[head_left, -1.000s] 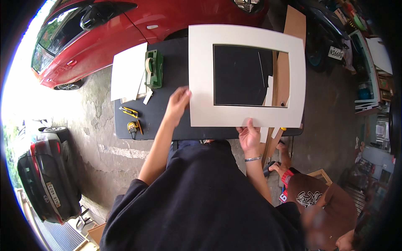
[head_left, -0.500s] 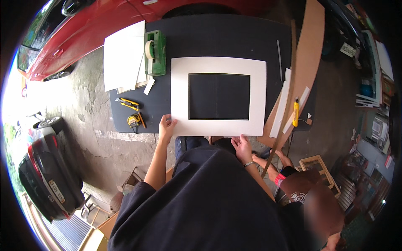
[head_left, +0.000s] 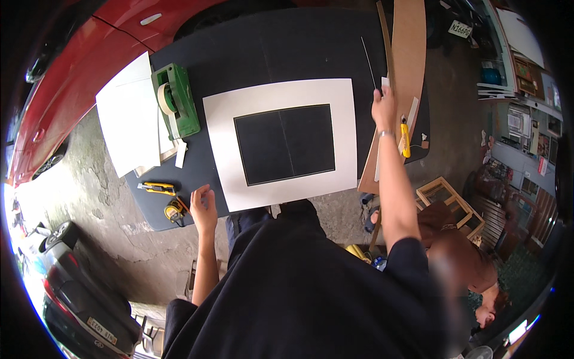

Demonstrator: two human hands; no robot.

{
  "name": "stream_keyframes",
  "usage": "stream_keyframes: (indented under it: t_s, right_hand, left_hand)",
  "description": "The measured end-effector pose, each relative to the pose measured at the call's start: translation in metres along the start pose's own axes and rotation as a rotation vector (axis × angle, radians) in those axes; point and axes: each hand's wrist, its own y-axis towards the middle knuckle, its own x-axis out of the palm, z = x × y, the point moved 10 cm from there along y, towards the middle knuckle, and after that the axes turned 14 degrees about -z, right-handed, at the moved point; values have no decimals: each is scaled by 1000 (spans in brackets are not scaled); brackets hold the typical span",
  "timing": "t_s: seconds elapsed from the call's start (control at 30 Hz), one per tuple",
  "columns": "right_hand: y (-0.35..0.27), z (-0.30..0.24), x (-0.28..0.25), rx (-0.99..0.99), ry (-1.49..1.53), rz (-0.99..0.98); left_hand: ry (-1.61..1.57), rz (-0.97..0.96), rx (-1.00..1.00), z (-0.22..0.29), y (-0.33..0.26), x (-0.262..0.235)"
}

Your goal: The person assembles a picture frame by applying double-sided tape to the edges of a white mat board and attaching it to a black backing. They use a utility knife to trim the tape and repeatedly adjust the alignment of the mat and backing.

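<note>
White mat frame (head_left: 287, 190) lies flat mid-counter, slightly turned, its near edge close to the edge on the wearer's side; the dark counter (head_left: 269, 48) shows through its rectangular window. Clock positions below run from the middle of that mat.

Left hand (head_left: 204, 209) at 8 o'clock, just beside the mat's near corner, fingers loosely bent with the thumb a little apart — gripping nothing that I can see. Tape measure (head_left: 173, 210), yellow and black, is near it on the outer side; a yellow cutter (head_left: 157, 188) lies a bit farther up, also around 8.

Right hand (head_left: 384, 107) reaches out to 2 o'clock, metal band (head_left: 387, 133) on the wrist. Its fingers are curled at the near end of a thin rod (head_left: 367, 60), close by a narrow wooden strip (head_left: 384, 30) — can't tell whether they are clamped on either.

Long brown board (head_left: 409, 54) runs along the 1-to-4 side, with a second yellow knife (head_left: 405, 140) at 3. Green tape dispenser (head_left: 179, 102) sits at 10, white sheets (head_left: 128, 113) just outside it. Past the counter at 4: a wooden frame (head_left: 451, 206) and another person in a brown top (head_left: 478, 245).
</note>
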Motion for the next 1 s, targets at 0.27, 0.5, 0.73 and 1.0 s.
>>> stream_keyframes:
  t_s: [0.27, 0.5, 0.73, 1.0]
  right_hand:
    - [65, 3, 26, 282, -271, -54]
    - [-80, -73, 24, 76, 1062, -215]
    - [-259, -82, 19, 158, 1145, -388]
    - [-334, 179, -39, 334, -74, 52]
  left_hand:
    - [38, -136, 24, 11, -7, -31]
    - [-244, -393, 232, 184, 40, 55]
    - [-537, -856, 313, 310, 49, 240]
    - [159, -874, 449, 301, 21, 346]
